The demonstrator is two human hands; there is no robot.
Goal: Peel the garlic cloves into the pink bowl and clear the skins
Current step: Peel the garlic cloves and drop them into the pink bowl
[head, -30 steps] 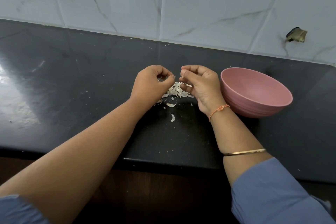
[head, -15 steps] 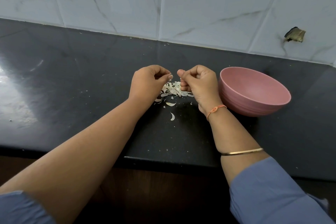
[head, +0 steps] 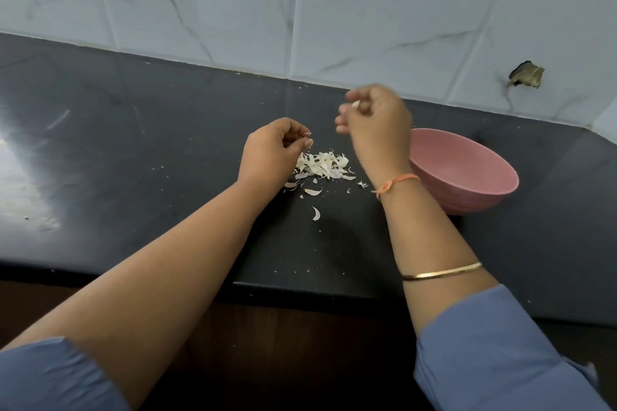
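Step in hand, as I read it: the peeled clove goes into the pink bowl (head: 474, 198) and the scrap joins the pile.

To do it well:
- Check that no skin clings to the clove.
- Bring the right hand (head: 377, 125) fully over the bowl's rim before letting go.
- Release low so the clove can't bounce out.
- Drop the scrap onto the skins pile (head: 322, 163), not loose, so clearing takes 1 sweep.

Pose: the right hand hangs above the counter (head: 167, 160), just left of the bowl. It is blurred, with the back of the hand to the camera. Its fingers are curled and pinch a pale garlic clove (head: 356, 104) at the tips.

The left hand (head: 273, 152) is further left of the bowl, low over the counter. Its fingers are curled, and thumb and forefinger pinch what looks like a skin scrap (head: 305, 134).

The 2 hands are apart and not touching. The skins pile lies on the counter left of the bowl, between the hands. I can't tell what the bowl holds.
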